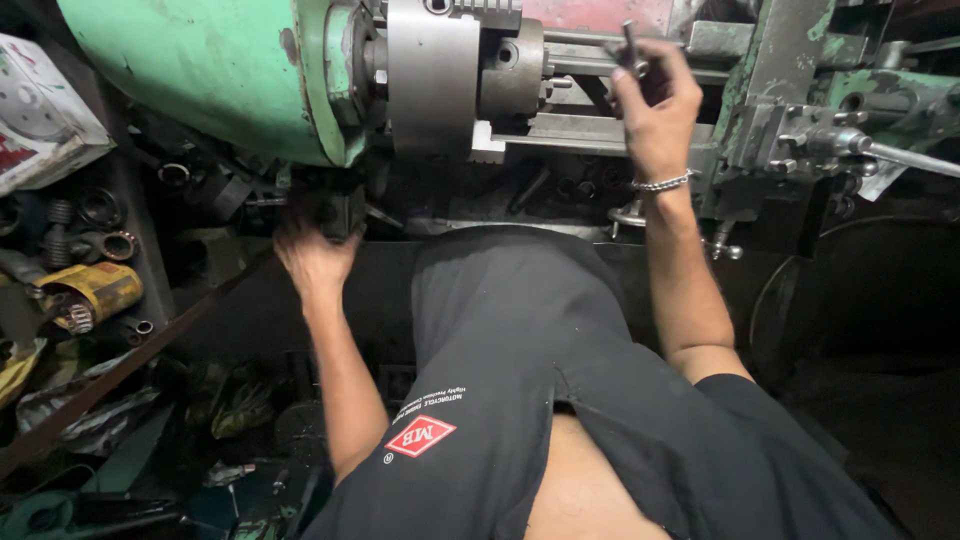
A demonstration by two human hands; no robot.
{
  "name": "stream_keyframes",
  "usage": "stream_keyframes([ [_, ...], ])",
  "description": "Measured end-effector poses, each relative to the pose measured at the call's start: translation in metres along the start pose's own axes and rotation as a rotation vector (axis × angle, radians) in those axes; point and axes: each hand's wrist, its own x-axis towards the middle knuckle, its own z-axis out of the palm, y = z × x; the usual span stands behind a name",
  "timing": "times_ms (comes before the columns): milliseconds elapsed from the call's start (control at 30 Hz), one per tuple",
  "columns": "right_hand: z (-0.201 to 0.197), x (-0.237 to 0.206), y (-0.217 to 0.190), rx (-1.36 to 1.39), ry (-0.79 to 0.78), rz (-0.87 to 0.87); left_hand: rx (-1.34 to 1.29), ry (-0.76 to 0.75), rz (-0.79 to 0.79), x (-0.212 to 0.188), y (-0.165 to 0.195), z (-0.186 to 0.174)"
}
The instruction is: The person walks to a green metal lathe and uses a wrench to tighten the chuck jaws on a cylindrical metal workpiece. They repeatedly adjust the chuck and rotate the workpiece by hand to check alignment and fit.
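My right hand (657,112) pinches a short dark metal rod (630,45) upright, just right of the lathe's grey steel chuck (435,70), with open room above the smooth bed rails (560,128). My left hand (312,255), fingers curled, grips a dark control (338,210) under the chipped green headstock (210,65), clutter crowding its left edge.

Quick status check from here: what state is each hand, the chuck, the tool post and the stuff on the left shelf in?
Right hand: raised, closed on a small dark metal tool.
Left hand: low, reaching onto a dark part under the green headstock.
Lathe chuck: mounted; whether it spins cannot be told.
Tool post: to the right, apart from the chuck.
Yellow canister: lying on its side.
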Motion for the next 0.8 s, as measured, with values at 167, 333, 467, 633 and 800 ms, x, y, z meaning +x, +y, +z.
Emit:
stream_keyframes([
  [167, -0.001, -0.001, 0.006, 0.1, 0.001, -0.037, -0.268, 0.266, -0.287, -0.007, 0.018, 0.054],
  [333, 0.0, -0.008, 0.011, 0.14, -0.025, 0.032, 0.001, 0.05, -0.21, -0.008, 0.016, 0.028],
  [467, -0.003, -0.009, 0.015, 0.126, 0.0, 0.036, 0.089, -0.068, -0.206, -0.001, 0.016, -0.007],
  [633, -0.008, -0.016, 0.016, 0.137, 0.002, 0.083, 0.129, 0.203, 0.144, 0.011, 0.059, -0.01],
  [800, -0.01, -0.023, 0.015, 0.134, 0.026, 0.123, -0.354, 0.112, 0.321, 0.018, 0.111, -0.037],
])
